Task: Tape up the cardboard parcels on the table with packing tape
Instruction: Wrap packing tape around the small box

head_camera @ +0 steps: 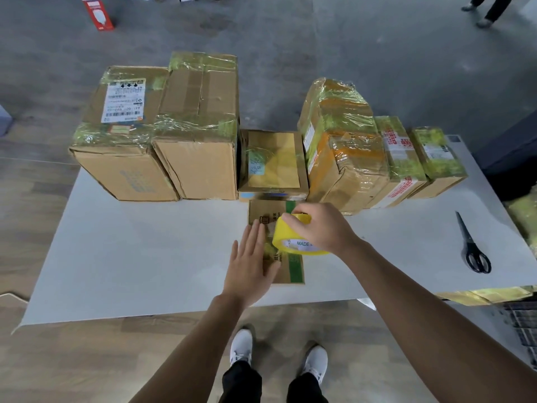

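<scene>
While the left hand [250,266] lies flat, fingers straight, on a small flat cardboard parcel [292,270] mid-worktop [130,251], the right hand [322,228] fingers curl around a glossy yellow tape roll [286,237] atop it.

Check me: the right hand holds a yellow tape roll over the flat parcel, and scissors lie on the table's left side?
Not quite: the head view shows the scissors on the table's right side. The right hand does hold the yellow tape roll over the flat parcel.

yellow tape roll [293,239], green-striped brown parcel [286,269], black scissors [473,248]
</scene>
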The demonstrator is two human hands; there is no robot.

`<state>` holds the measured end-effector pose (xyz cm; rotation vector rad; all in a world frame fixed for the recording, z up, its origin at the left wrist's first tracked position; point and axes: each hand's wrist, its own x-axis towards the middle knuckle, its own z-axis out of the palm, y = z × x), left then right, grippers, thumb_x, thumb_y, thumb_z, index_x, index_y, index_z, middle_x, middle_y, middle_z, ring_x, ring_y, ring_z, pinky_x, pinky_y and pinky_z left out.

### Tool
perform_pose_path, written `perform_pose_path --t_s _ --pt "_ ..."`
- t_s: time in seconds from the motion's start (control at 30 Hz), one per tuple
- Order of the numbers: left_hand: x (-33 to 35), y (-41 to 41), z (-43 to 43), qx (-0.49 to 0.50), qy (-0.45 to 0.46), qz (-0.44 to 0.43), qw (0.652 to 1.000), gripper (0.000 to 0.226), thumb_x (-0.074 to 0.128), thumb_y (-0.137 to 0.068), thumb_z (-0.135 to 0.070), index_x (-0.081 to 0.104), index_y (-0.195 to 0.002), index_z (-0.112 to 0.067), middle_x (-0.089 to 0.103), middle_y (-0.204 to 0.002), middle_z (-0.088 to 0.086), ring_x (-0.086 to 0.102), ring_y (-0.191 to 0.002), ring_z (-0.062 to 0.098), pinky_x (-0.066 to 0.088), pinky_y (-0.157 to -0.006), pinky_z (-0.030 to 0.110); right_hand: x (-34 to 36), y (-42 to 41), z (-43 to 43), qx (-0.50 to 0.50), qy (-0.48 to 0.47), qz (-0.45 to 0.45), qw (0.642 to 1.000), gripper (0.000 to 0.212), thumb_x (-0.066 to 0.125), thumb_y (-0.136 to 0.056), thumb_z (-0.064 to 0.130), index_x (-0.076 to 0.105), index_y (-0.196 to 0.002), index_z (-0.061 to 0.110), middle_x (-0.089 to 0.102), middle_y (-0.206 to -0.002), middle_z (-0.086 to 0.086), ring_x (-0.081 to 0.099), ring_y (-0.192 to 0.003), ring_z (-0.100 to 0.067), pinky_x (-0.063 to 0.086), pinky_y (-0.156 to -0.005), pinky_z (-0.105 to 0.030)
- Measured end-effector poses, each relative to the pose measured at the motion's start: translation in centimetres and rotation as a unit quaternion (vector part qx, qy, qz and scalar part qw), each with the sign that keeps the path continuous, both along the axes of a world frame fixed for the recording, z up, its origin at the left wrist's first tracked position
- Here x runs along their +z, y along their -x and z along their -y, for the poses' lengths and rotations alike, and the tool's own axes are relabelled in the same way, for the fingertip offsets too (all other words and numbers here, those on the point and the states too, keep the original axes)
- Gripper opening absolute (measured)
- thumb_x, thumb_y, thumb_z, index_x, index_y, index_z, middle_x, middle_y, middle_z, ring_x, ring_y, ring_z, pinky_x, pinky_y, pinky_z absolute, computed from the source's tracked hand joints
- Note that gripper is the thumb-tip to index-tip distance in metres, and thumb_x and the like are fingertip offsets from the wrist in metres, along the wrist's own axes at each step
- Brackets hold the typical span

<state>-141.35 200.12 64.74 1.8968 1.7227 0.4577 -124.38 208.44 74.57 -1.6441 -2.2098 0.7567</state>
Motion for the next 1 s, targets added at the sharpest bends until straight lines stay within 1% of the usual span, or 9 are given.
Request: perform_pose_path --t_s 0.1,0.23,0.3,0.37,0.43,0.6,0.83,0.9,1.0 --pt "-0.4 0.3 -0.1 -0.038 0.023 -0.082 0.996 0.090 0.021 -0.086 -0.074 -0.024 -0.147 -0.024 -0.027 -0.154 -0.011 -0.027 -0.145 0.011 -0.007 -0.119 0.038 0.3 -0.7 0.1 0.012 0.044 -0.028 0.999 0.032 0.062 -0.093 0.041 0.075 -0.095 0.011 0.072 -0.083 -0.003 0.064 -0.078 -0.018 0.050 -0.072 -0.037" --pt "-1.2 0.3 -0.1 -0.036 0.015 -0.152 0.988 0.092 0.011 -0.083 -0.075 -0.015 -0.149 -0.016 -0.009 -0.161 -0.001 -0.013 -0.148 0.017 0.009 -0.120 0.051 0.1 -0.4 0.4 0.016 0.047 -0.003 0.999 0.044 0.060 -0.092 0.048 0.068 -0.071 0.011 0.055 -0.059 -0.006 0.052 -0.060 -0.020 0.041 -0.058 -0.037" --pt "-1.2 0.2 -0.1 -0.033 0.016 -0.161 0.986 0.092 0.014 -0.085 -0.074 -0.006 -0.150 -0.012 0.005 -0.163 0.004 -0.005 -0.148 0.019 0.016 -0.118 0.054 0.5 -0.1 0.3 0.019 0.021 0.061 0.998 0.052 0.060 -0.092 0.048 0.051 -0.055 0.012 0.040 -0.049 -0.004 0.040 -0.051 -0.019 0.032 -0.052 -0.034" --pt "-0.9 0.4 -0.2 -0.043 0.025 -0.175 0.983 0.095 0.008 -0.083 -0.075 -0.006 -0.151 -0.010 0.005 -0.164 0.006 -0.009 -0.147 0.018 0.012 -0.118 0.054 0.7 -0.6 0.2 0.017 0.007 0.122 0.992 0.059 0.058 -0.090 0.051 0.036 -0.050 0.014 0.031 -0.047 -0.002 0.034 -0.049 -0.018 0.024 -0.049 -0.032" --pt "-0.2 0.3 -0.4 -0.066 0.051 -0.201 0.976 0.098 -0.001 -0.081 -0.075 -0.012 -0.153 -0.010 -0.008 -0.164 0.005 -0.021 -0.145 0.019 0.000 -0.119 0.052 0.7 -1.3 0.3 0.016 0.000 0.165 0.986 0.060 0.054 -0.088 0.055 0.034 -0.048 0.016 0.032 -0.047 -0.002 0.035 -0.050 -0.019 0.022 -0.048 -0.029" --pt "1.5 -1.6 -1.1 -0.070 0.020 -0.191 0.979 0.087 0.031 -0.097 -0.056 -0.008 -0.154 -0.003 -0.011 -0.163 0.015 -0.017 -0.149 0.028 -0.008 -0.120 0.051 0.5 -0.8 0.1 0.043 -0.013 0.199 0.979 0.057 0.053 -0.091 0.055 0.037 -0.050 0.018 0.036 -0.048 -0.001 0.036 -0.049 -0.013 0.022 -0.048 -0.028" --pt "-0.9 -1.2 -0.7 -0.108 -0.028 -0.197 0.974 0.088 0.023 -0.092 -0.065 0.012 -0.154 -0.004 0.016 -0.161 0.012 0.012 -0.150 0.026 0.011 -0.121 0.049 0.0 -2.2 0.2 0.057 0.000 0.156 0.986 0.058 0.035 -0.078 0.067 0.046 -0.053 0.016 0.039 -0.048 -0.002 0.041 -0.050 -0.016 0.027 -0.049 -0.028" --pt "-0.7 -1.4 -0.6 -0.114 -0.017 -0.203 0.972 0.089 0.015 -0.091 -0.067 0.006 -0.155 -0.006 0.006 -0.163 0.010 0.000 -0.151 0.023 0.003 -0.122 0.047 -0.2 -1.6 0.3 0.046 -0.013 0.178 0.983 0.058 0.035 -0.080 0.066 0.041 -0.051 0.017 0.037 -0.048 -0.001 0.037 -0.049 -0.015 0.024 -0.049 -0.027" --pt "-0.4 -1.4 -0.9 -0.116 0.020 -0.207 0.971 0.092 0.000 -0.084 -0.069 -0.010 -0.154 -0.011 -0.015 -0.161 0.005 -0.021 -0.145 0.017 -0.008 -0.121 0.044 -0.4 -1.9 0.1 0.028 -0.007 0.255 0.967 0.057 0.041 -0.094 0.058 0.042 -0.056 0.015 0.043 -0.056 -0.002 0.047 -0.059 -0.022 0.033 -0.053 -0.028"
